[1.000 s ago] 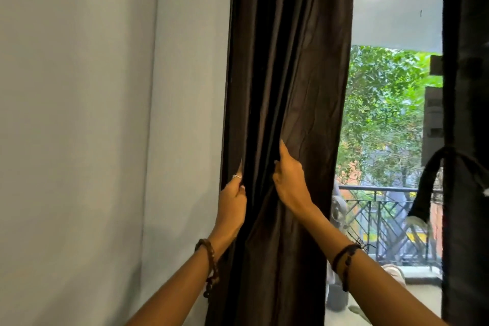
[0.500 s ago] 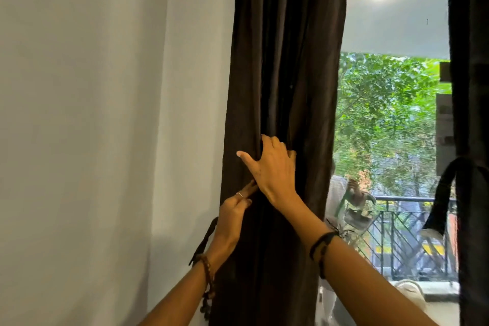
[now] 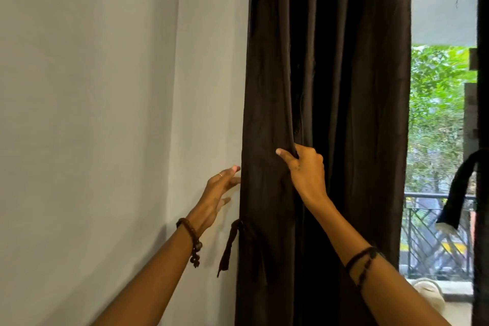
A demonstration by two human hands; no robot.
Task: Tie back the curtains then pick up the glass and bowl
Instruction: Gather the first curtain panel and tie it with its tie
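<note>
At the wall edge, left hand (image 3: 215,200) has let go, fingers spread, while right hand (image 3: 304,169) still pinches the curtain (image 3: 330,87) fold, tie (image 3: 229,246) next.

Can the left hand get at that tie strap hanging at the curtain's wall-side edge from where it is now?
Probably yes. The left hand is open beside the curtain edge, and the tie strap hangs just below it against the wall, with nothing between them. The right hand grips a fold farther over, out of the way.

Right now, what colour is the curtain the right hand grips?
Plain dark brown curtain, no pattern, in the head view.
</note>
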